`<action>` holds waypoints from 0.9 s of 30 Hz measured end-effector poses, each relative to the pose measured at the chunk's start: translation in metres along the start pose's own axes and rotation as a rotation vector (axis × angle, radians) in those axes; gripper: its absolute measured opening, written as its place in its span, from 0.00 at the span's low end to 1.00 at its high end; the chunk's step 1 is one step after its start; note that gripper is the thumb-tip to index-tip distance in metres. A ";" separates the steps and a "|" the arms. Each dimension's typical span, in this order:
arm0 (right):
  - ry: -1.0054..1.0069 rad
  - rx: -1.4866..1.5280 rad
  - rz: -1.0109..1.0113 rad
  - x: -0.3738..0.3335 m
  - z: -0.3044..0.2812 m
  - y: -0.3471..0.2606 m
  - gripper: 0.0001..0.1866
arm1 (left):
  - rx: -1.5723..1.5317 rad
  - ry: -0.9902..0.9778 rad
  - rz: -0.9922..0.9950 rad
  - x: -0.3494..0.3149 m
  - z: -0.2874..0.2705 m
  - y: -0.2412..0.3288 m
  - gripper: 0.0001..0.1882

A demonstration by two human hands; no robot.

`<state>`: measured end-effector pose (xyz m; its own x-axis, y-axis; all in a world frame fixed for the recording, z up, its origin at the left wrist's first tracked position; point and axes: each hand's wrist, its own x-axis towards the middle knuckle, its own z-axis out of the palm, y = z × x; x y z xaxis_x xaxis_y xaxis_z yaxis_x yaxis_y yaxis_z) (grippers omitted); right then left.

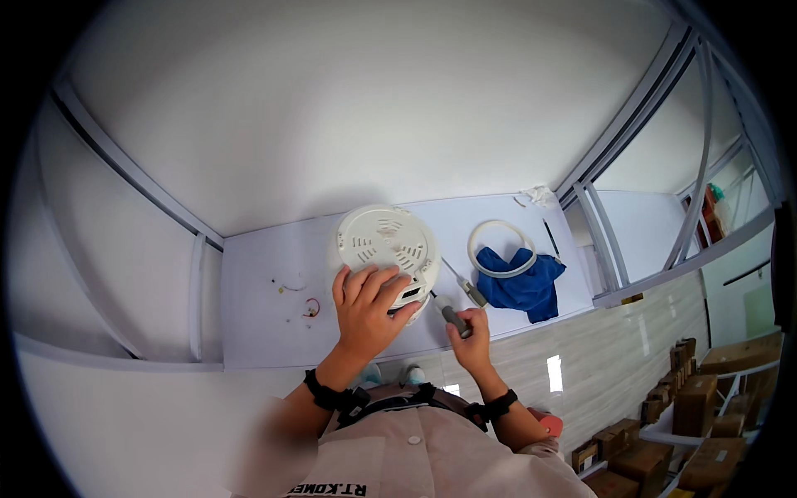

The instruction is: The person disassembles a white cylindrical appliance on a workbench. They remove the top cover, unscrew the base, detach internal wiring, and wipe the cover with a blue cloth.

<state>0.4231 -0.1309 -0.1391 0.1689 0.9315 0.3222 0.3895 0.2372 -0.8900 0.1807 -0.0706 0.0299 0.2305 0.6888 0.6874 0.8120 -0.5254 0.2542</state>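
shirt: pale pinkish beige, button-fronted
button: round, light, on the front placket
print: bold black lettering low on the chest, upside down from this view
right sleeve: same pale beige, short, leaving the forearm uncovered
left hand and right hand: ungloved
left wristband: black, wide, with a blocky piece
right wristband: black, blocky piece on its inner side
waist strap: black
shoes: light-coloured, details too small to tell

White wall at twelve o'clock; grey frame at two. Glossy, pale streaked floor at four o'clock.
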 end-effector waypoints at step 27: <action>0.092 -0.781 -0.201 0.066 -0.026 -0.001 0.22 | -0.048 -0.227 -0.050 0.007 -0.031 0.004 0.29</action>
<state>0.4573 -0.0771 -0.1088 0.0891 0.8573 0.5070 0.9343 0.1045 -0.3409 0.1692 -0.0831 0.0568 0.3100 0.8064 0.5036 0.8003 -0.5073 0.3197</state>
